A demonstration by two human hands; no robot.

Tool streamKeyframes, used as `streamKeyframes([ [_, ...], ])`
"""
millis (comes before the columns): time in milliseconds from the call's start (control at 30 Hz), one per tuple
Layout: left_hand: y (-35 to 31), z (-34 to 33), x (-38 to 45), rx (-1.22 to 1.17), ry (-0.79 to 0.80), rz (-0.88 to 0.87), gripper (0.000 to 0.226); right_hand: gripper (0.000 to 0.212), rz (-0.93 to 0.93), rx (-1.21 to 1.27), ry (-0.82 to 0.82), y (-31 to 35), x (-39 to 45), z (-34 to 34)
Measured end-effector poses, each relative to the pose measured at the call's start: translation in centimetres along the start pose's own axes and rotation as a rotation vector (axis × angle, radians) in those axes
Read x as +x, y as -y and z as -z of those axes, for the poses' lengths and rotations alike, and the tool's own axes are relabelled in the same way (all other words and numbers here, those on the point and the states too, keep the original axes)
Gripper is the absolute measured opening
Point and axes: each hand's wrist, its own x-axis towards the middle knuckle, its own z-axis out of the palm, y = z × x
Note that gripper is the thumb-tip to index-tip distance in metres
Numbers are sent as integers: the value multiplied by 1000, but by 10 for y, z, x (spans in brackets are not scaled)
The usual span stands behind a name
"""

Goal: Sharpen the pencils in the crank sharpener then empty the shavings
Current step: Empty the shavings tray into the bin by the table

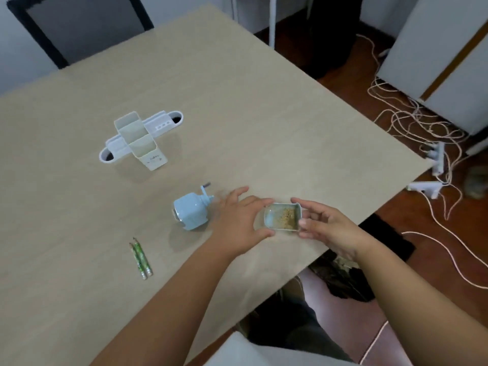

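Shavings [286,216] fill the drawer tray [269,220] pinched between my left hand [241,223] and right hand [324,224], near the table's edge [369,207]. Sharpener [191,213] and two pencils [141,257] sit just left. Emptying is underway, I judge; next I need somewhere to tip it, kept level.

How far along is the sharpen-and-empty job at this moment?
Sharpening looks done: two green pencils lie side by side on the table, tips pointed. In hand: the shavings tray is out of the blue sharpener, held between the left hand and right hand, shavings still inside. Left: dump them and refit the tray.
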Motion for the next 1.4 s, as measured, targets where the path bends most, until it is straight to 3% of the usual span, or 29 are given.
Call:
streamKeyframes([
  [67,-17,-9,12,-3,46,-76,68,44,-18,146,-102,-12,-19,11],
  [200,-53,-42,35,-55,119,-142,74,68,0,347,-290,-43,-52,45],
  [333,-87,-80,57,-65,213,-201,72,72,3,519,-566,-69,-80,90],
  [433,-107,-107,68,-22,263,-260,71,43,5,595,-775,-94,-98,130],
  [633,-116,-149,77,214,282,-365,78,32,-100,477,-1163,-150,-110,195],
  [767,-116,-163,72,265,220,-327,75,38,-198,183,-1364,-168,-100,217],
  [900,-113,-167,68,270,148,-341,71,42,-328,-207,-1349,-188,-89,235],
  [1000,-113,-168,68,252,130,-330,68,38,-315,-405,-1299,-196,-78,242],
  [1400,-114,-169,69,286,160,-301,67,45,-311,-886,-1170,-187,-39,270],
])
